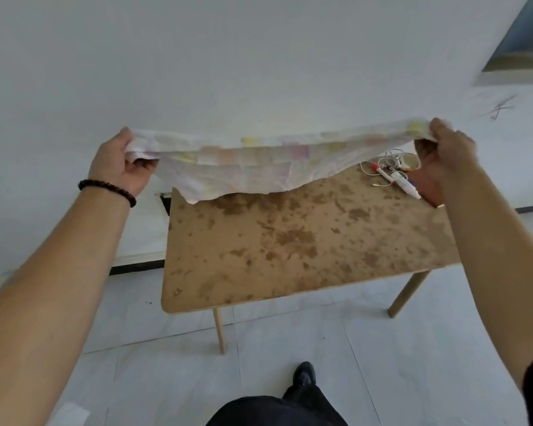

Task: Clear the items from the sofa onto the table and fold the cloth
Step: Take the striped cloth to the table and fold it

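A pale cloth with faded pastel squares hangs stretched in the air above the far edge of the stained wooden table. My left hand grips its left end and my right hand grips its right end, both fists closed on bunched fabric. The cloth sags in the middle, its lower edge hanging just over the tabletop. At the table's far right corner lie a white tube with a red cap and a tangled white cable, partly hidden by my right hand.
A white wall stands right behind the table. A window frame shows at the upper right. Pale floor tiles surround the table legs. My dark trouser leg and shoe are near the front of the table.
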Motion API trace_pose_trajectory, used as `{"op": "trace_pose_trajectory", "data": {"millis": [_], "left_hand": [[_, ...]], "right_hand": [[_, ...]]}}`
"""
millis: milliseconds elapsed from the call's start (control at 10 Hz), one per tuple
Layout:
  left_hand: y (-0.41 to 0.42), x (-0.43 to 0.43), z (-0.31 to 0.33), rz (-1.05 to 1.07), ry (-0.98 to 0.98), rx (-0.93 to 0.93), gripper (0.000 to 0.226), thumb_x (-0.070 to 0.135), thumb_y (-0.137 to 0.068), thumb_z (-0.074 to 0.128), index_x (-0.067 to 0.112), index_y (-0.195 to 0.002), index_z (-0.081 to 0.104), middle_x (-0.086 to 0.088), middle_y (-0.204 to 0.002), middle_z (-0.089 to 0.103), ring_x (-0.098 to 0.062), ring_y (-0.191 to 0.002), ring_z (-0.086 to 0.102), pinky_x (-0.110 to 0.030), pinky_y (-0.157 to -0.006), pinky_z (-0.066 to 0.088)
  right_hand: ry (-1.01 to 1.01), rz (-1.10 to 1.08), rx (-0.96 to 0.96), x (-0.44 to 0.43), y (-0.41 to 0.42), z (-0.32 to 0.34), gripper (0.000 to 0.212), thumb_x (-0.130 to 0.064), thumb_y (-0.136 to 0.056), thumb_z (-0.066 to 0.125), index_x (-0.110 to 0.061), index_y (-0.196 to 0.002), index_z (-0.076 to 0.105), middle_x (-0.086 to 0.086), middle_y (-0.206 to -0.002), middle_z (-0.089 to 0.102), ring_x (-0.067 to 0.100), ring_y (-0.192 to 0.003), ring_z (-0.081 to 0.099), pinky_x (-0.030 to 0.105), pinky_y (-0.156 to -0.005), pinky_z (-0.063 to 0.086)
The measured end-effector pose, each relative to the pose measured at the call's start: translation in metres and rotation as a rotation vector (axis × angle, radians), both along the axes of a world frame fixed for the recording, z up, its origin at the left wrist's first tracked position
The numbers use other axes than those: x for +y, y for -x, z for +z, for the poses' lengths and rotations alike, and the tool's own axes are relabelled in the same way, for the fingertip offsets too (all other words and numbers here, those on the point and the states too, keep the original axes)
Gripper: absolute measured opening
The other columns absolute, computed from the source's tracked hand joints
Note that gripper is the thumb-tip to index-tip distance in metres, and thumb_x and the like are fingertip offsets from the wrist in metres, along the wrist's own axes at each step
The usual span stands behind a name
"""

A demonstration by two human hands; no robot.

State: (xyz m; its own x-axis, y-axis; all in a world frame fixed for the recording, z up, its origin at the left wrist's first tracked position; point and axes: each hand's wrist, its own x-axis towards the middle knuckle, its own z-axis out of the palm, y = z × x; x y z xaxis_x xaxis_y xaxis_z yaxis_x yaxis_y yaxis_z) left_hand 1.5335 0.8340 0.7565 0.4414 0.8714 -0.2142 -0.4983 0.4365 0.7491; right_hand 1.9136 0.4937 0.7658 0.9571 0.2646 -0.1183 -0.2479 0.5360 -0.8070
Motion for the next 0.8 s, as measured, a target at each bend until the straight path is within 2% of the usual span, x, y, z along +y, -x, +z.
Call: {"op": "trace_pose_trajectory", "data": {"millis": [100, 200, 300, 400, 500, 600, 700, 800], "left_hand": [[0.006, 0.013, 0.03, 0.022, -0.087, -0.065, 0.016, 0.016, -0.101, 0.046, 0.005, -0.097, 0.057, -0.011, -0.092, 0.062, -0.029, -0.093, 0.067, -0.041, -0.075, 0.059], [0.013, 0.018, 0.05, 0.071, -0.138, -0.105, 0.012, 0.011, -0.099, 0.048, 0.002, -0.1, 0.056, -0.015, -0.096, 0.064, -0.035, -0.1, 0.068, -0.051, -0.08, 0.057], [0.019, 0.024, 0.064, 0.135, -0.166, -0.183, 0.01, 0.002, -0.095, 0.051, 0.002, -0.088, 0.058, -0.011, -0.077, 0.063, -0.03, -0.086, 0.069, -0.05, -0.079, 0.057], [0.016, 0.026, 0.061, 0.148, -0.096, -0.229, 0.014, -0.001, -0.094, 0.047, 0.003, -0.085, 0.057, -0.011, -0.078, 0.062, -0.028, -0.078, 0.069, -0.048, -0.079, 0.058], [-0.005, 0.031, 0.043, 0.117, -0.062, 0.005, 0.019, 0.01, -0.1, 0.037, 0.011, -0.086, 0.05, -0.003, -0.087, 0.055, -0.016, -0.073, 0.062, -0.032, -0.083, 0.059], [-0.032, 0.037, 0.012, 0.065, 0.002, 0.06, 0.018, 0.011, -0.101, 0.035, 0.012, -0.09, 0.049, -0.001, -0.087, 0.051, -0.013, -0.071, 0.057, -0.025, -0.061, 0.057], [-0.054, 0.051, -0.016, 0.053, 0.041, 0.117, 0.039, 0.007, -0.1, 0.034, 0.003, -0.137, 0.042, -0.003, -0.117, 0.059, -0.013, -0.07, 0.056, -0.024, -0.062, 0.055], [-0.082, 0.064, -0.048, 0.074, 0.086, 0.301, 0.051, 0.005, -0.1, 0.032, 0.003, -0.151, 0.025, -0.014, -0.155, 0.034, -0.008, -0.057, 0.058, -0.02, -0.06, 0.054]], "right_hand": [[-0.155, -0.002, -0.123, 0.001, 0.015, 0.041, 0.005, 0.003, -0.095, 0.058, -0.001, -0.097, 0.055, 0.013, -0.077, 0.073, 0.024, -0.074, 0.074, 0.036, -0.073, 0.06], [-0.207, 0.006, -0.207, -0.001, 0.027, 0.066, 0.008, 0.0, -0.096, 0.057, 0.0, -0.103, 0.055, 0.017, -0.093, 0.068, 0.026, -0.082, 0.073, 0.04, -0.078, 0.06], [-0.154, 0.01, -0.283, -0.002, 0.033, 0.077, 0.009, -0.006, -0.095, 0.06, -0.006, -0.103, 0.056, 0.014, -0.098, 0.067, 0.026, -0.088, 0.071, 0.042, -0.079, 0.06], [-0.02, 0.003, -0.292, 0.002, 0.03, 0.074, 0.01, -0.012, -0.096, 0.061, -0.013, -0.105, 0.057, 0.009, -0.102, 0.068, 0.026, -0.093, 0.07, 0.046, -0.081, 0.06], [0.129, 0.012, -0.209, 0.012, 0.023, 0.058, 0.007, -0.009, -0.097, 0.057, -0.012, -0.104, 0.057, 0.011, -0.102, 0.067, 0.029, -0.091, 0.07, 0.047, -0.077, 0.06], [0.168, 0.002, -0.107, 0.027, 0.009, 0.03, 0.007, -0.005, -0.097, 0.056, -0.01, -0.093, 0.057, 0.011, -0.092, 0.064, 0.026, -0.083, 0.068, 0.047, -0.073, 0.061], [0.187, -0.011, -0.04, 0.048, -0.016, -0.004, 0.004, -0.007, -0.097, 0.057, -0.008, -0.093, 0.057, 0.014, -0.097, 0.064, 0.026, -0.081, 0.068, 0.044, -0.081, 0.06], [0.239, -0.024, 0.102, 0.07, -0.061, -0.045, 0.014, -0.004, -0.097, 0.055, -0.001, -0.11, 0.055, 0.018, -0.106, 0.061, 0.023, -0.072, 0.069, 0.035, -0.076, 0.06]]}}
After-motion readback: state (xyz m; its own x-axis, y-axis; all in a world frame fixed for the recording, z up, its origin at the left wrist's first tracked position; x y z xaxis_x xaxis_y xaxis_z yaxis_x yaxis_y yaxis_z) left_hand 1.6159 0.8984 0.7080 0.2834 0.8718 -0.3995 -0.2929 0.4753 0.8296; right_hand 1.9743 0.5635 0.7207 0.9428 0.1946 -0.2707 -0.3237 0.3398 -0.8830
